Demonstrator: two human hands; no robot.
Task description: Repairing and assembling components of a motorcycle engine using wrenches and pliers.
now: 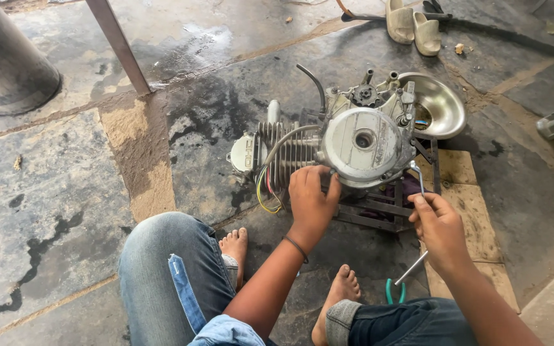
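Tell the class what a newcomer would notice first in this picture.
A grey engine sits on a metal stand at centre. The left hand rests on its lower edge; the right hand holds a slim tool at its right side. A steel bowl lies behind, sandals beyond.

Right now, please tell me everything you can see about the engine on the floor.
The engine is grey metal, dirty and oil-stained, with a finned cylinder on its left and a round side cover with a centre hole facing up. It sits on a dark metal stand on the stone floor. Coloured wires and a black hose hang from it. The left hand presses on its lower edge; the right hand holds a thin metal tool at the cover's edge.
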